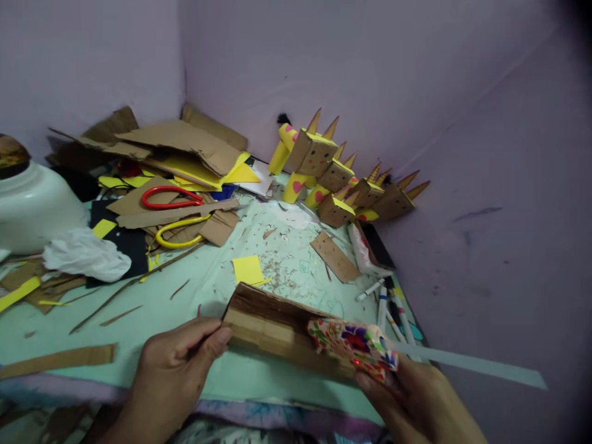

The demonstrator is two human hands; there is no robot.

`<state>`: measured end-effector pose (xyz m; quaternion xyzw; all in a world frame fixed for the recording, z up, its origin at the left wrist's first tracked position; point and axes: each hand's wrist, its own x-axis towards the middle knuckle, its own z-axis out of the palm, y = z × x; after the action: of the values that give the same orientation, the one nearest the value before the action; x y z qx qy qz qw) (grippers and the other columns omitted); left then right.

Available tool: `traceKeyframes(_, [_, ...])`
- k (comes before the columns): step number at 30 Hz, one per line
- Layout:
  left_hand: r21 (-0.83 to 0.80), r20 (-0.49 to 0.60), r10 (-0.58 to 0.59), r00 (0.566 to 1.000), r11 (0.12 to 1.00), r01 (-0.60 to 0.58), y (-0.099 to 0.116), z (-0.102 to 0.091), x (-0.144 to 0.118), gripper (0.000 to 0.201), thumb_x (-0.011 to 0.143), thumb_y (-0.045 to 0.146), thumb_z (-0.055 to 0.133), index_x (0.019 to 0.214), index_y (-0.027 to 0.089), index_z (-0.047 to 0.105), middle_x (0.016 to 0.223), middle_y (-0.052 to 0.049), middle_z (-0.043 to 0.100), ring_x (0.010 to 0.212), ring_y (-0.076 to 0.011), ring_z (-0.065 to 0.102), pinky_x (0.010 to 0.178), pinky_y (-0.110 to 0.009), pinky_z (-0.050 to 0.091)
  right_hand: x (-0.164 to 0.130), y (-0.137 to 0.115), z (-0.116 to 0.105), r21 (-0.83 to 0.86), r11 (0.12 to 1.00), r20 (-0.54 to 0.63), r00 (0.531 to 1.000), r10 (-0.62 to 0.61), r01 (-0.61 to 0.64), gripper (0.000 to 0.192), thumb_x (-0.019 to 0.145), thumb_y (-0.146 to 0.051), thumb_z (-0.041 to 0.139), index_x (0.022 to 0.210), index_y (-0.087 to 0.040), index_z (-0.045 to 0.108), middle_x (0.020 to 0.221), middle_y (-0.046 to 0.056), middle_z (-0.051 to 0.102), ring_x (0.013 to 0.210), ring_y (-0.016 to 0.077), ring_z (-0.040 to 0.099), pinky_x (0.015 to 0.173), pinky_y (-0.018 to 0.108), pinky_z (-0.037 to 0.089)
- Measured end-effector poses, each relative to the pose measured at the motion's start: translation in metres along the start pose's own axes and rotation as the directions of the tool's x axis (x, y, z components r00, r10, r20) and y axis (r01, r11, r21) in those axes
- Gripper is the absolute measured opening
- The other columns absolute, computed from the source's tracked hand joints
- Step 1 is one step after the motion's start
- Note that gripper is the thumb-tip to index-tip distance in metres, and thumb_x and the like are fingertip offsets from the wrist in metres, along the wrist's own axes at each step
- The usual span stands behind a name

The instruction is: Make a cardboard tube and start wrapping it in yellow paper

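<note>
A long piece of brown cardboard [272,336], folded into an open trough, is held above the near edge of the table. My left hand [173,361] pinches its left end between thumb and fingers. At the other end, my right hand [416,394] is closed around a flower-patterned glue gun [354,345] with a small red light. A pale glue stick [476,364] sticks out behind it to the right. The gun's front lies over the cardboard's right part, and its tip is hard to make out. Beyond the cardboard lies a yellow paper square [248,270].
Cardboard scraps [185,142], red-handled scissors [171,196] and yellow-handled scissors [180,233] crowd the back left, beside a white container [41,206]. Several yellow figures with cardboard heads [314,153] line the wall. Markers [382,305] and a small box [370,250] sit at right.
</note>
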<state>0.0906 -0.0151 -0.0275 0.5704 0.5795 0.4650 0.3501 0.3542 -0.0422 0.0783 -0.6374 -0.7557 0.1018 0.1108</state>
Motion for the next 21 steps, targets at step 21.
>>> traceKeyframes(21, [-0.182,-0.175,-0.395,0.902,0.913,0.365,0.017,0.011,-0.005,0.022,0.056,0.046,0.071,0.065,0.026,0.071,0.05,0.008,0.066,0.053,-0.0152,0.063,0.053,-0.019,0.051,-0.034,0.031,0.014,0.401,0.858,0.06,0.944,0.325,-0.321,0.034,0.084,-0.047,0.054,0.097,-0.019,0.069,0.09,0.008,0.072,0.087,0.0239,0.068,0.081,0.031,0.055])
